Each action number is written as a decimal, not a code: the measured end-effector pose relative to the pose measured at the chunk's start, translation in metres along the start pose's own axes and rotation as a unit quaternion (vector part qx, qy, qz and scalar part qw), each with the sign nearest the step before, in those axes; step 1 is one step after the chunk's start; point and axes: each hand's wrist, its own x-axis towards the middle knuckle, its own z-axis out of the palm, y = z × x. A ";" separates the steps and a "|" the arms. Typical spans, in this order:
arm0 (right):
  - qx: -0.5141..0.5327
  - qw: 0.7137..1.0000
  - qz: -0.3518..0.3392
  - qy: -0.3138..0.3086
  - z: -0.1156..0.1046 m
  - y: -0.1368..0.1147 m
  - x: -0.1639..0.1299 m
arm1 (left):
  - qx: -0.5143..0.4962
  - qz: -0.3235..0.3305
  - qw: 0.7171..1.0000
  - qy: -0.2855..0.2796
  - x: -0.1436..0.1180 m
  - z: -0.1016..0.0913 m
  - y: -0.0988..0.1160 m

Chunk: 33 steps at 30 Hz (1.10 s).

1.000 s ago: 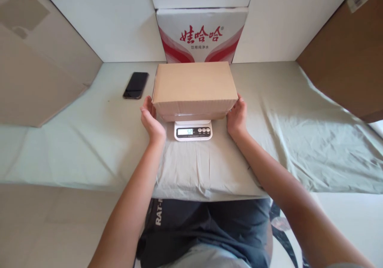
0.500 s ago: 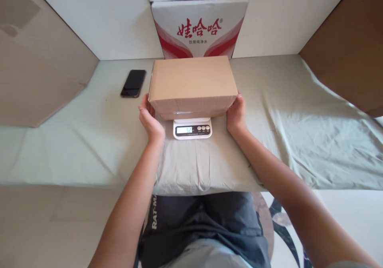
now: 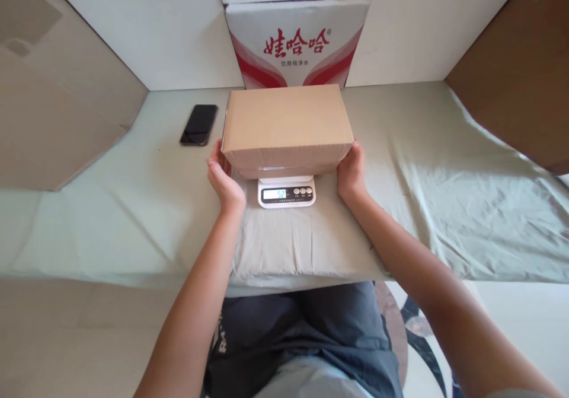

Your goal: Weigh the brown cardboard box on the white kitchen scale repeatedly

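A brown cardboard box [image 3: 287, 118] sits over a white digital scale [image 3: 287, 201], hiding the scale's platform. The scale's lit display seems to read 52, with several round buttons beside it. My left hand [image 3: 224, 178] is against the box's left end, its fingers partly hidden behind the corner. On the opposite end, my right hand [image 3: 352, 172] presses at the lower right corner, most of its fingers out of sight. Together the two hands hold the box from its sides.
A black phone [image 3: 199, 125] lies left of the box on the pale green cloth [image 3: 146, 214]. Behind stands a white and red carton [image 3: 297, 45]. Large brown cardboard panels flank the surface at left [image 3: 66, 101] and right [image 3: 520, 77]. The cloth's front edge is near my legs.
Hands, box and scale hold the same places, and the display still seems to read 52. Only the view and my legs have shifted very slightly.
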 end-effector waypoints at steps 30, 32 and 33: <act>-0.021 1.000 -0.005 -0.010 0.001 -0.006 -0.004 | -0.012 0.027 0.998 -0.048 -0.008 0.002 0.008; -0.016 1.000 -0.003 -0.004 0.002 -0.007 -0.006 | -0.007 0.031 0.998 -0.053 -0.008 0.003 0.011; -0.015 1.000 -0.003 -0.001 0.003 -0.008 -0.006 | -0.005 0.032 0.998 -0.055 -0.009 0.003 0.011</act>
